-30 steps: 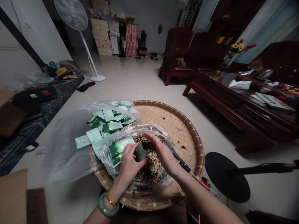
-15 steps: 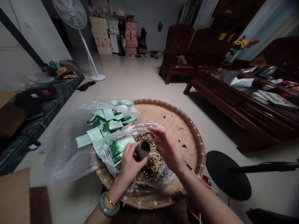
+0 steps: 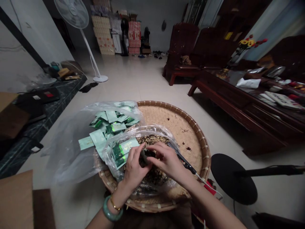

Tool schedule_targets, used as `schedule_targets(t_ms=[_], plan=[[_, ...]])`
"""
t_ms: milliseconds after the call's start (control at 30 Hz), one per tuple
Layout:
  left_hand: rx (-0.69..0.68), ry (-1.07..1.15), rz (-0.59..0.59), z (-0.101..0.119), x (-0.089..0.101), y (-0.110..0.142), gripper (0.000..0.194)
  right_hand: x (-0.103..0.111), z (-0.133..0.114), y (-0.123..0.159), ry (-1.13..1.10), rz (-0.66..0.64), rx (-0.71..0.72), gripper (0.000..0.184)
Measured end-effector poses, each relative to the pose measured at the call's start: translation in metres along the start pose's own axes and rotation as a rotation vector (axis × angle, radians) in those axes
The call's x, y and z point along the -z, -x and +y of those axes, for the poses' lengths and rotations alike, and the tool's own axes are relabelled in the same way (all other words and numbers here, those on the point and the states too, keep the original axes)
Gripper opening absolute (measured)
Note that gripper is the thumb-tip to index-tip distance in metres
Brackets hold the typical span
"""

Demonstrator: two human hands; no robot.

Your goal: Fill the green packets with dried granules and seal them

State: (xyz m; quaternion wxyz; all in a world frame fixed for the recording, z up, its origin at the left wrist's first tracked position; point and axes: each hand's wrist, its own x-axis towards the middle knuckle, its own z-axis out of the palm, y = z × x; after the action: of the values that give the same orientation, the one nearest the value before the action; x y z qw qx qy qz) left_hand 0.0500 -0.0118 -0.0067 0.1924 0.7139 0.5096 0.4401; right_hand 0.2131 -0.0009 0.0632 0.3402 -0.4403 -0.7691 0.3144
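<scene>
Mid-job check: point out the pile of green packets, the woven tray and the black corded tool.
Pile of green packets (image 3: 117, 127): head view, on a packet's face mid-pile.
Woven tray (image 3: 175, 124): head view, on its bare floor.
Black corded tool (image 3: 189, 167): head view, on its handle.

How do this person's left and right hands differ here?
The left hand has a green bangle and a gold bracelet at its wrist; the right hand shows no jewellery. The left hand holds a small green pouch; the right hand is curled close to its mouth, its grip unclear. Both are ungloved, over the bamboo tray.
</scene>
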Motion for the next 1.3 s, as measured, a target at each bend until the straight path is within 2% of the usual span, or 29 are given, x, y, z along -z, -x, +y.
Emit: schedule_targets(t_ms=[67, 167, 300, 500, 600, 667, 700, 767, 867, 933, 1033, 1200, 1300], plan=[[0.005, -0.014, -0.011, 0.001, 0.001, 0.001, 0.061, 0.001, -0.001, -0.002, -0.009, 0.061, 0.01, 0.015], [0.014, -0.022, -0.048, 0.002, 0.002, 0.002, 0.063, 0.002, -0.002, -0.002, 0.03, 0.092, 0.031, 0.006], [0.014, -0.024, -0.071, 0.001, 0.002, 0.004, 0.066, 0.0, -0.005, 0.001, 0.149, 0.025, 0.036, 0.009], [0.007, -0.031, -0.058, 0.0, 0.003, 0.004, 0.063, 0.008, -0.007, 0.001, 0.115, 0.133, 0.126, 0.013], [-0.008, -0.027, -0.046, 0.0, 0.003, 0.004, 0.061, 0.01, -0.008, -0.002, 0.089, -0.002, 0.086, 0.032], [-0.016, -0.028, -0.055, 0.0, 0.003, 0.004, 0.063, 0.009, -0.007, -0.004, 0.04, -0.097, 0.038, 0.029], [-0.017, -0.029, -0.065, 0.0, 0.003, 0.005, 0.064, 0.009, -0.007, -0.005, 0.017, -0.105, 0.017, 0.024], [-0.018, -0.033, -0.081, -0.001, 0.003, 0.005, 0.066, 0.008, -0.008, -0.005, -0.009, -0.041, 0.009, 0.016], [-0.009, -0.03, -0.077, -0.001, 0.004, 0.005, 0.065, 0.008, -0.01, -0.001, 0.013, 0.06, 0.116, 0.014], [0.005, -0.027, -0.077, -0.001, 0.005, 0.004, 0.062, 0.006, -0.012, 0.003, 0.072, 0.046, 0.182, 0.015], [-0.006, -0.027, -0.087, -0.002, 0.005, 0.004, 0.06, 0.002, -0.015, 0.01, 0.208, -0.023, 0.202, 0.018], [-0.018, -0.074, -0.04, -0.002, 0.004, 0.003, 0.061, -0.009, -0.013, 0.019, 0.459, 0.048, 0.297, 0.019], [-0.025, -0.086, -0.035, -0.001, 0.001, 0.003, 0.064, -0.016, -0.012, 0.018, 0.61, 0.038, 0.322, 0.024]])
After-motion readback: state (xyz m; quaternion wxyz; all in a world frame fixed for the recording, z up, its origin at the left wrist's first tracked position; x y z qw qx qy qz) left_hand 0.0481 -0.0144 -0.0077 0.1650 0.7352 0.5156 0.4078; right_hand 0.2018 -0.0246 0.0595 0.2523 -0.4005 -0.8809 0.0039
